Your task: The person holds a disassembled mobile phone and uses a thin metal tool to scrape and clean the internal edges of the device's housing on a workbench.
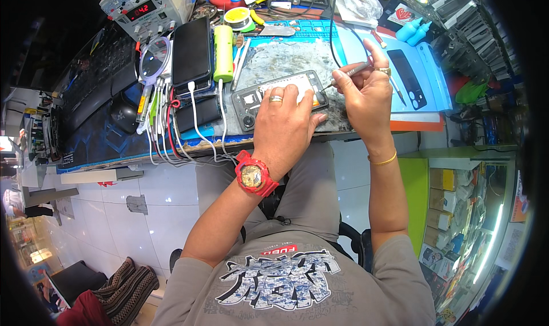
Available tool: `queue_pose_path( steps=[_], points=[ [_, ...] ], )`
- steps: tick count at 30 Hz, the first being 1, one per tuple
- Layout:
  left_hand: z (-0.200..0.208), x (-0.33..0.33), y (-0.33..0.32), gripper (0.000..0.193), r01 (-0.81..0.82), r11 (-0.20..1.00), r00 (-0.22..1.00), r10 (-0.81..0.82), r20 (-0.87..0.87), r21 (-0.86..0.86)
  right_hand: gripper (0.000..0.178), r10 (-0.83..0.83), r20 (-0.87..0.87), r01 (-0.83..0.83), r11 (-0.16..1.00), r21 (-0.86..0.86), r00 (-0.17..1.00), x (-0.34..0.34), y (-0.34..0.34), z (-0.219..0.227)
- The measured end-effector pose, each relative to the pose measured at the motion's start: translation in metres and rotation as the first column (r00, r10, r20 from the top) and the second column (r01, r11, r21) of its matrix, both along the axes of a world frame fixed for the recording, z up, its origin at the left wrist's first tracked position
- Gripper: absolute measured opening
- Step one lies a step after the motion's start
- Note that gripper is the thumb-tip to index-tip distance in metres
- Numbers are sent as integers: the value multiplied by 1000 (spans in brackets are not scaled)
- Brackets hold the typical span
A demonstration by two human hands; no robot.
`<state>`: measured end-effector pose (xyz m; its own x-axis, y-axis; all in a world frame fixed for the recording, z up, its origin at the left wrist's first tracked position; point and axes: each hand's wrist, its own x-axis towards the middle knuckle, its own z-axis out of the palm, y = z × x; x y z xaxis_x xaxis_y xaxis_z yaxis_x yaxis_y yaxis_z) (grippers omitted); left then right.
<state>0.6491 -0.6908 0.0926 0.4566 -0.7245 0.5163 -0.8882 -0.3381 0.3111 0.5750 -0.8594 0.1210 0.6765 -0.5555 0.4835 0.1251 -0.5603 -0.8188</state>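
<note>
An opened phone (246, 101) lies on the grey-stained work mat with its inner parts exposed. My left hand (284, 119) rests flat over the phone's middle, fingers stretched out, hiding part of it. A red watch (252, 176) is on that wrist. In my right hand (364, 94) a slim grey soldering iron (358, 69) is pinched between the fingers, and a black cable runs near its rear end. Its thin dark tip points at the phone's right end; whether it touches cannot be made out.
Left of the mat stand a black phone (192, 53), a green cylinder (223, 53) and several white cables. A power supply (143, 12) is at the back left. On the right, a blue tray (426, 69) holds a dark phone back cover (407, 77). Solder wire (238, 17) sits behind.
</note>
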Motion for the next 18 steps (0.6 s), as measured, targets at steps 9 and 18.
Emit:
queue_pose_path(
  steps=[9, 18],
  points=[
    [0, 0, 0, 45, -3, 1000, 1000, 3, -1, -1, 70, 20, -65, -21, 1000, -7, 998, -1, 0, 2],
    [-1, 0, 0, 46, 4, 1000, 1000, -4, -2, -2, 68, 8, -90, -15, 997, -73, 996, 0, -1, -2]
  ],
)
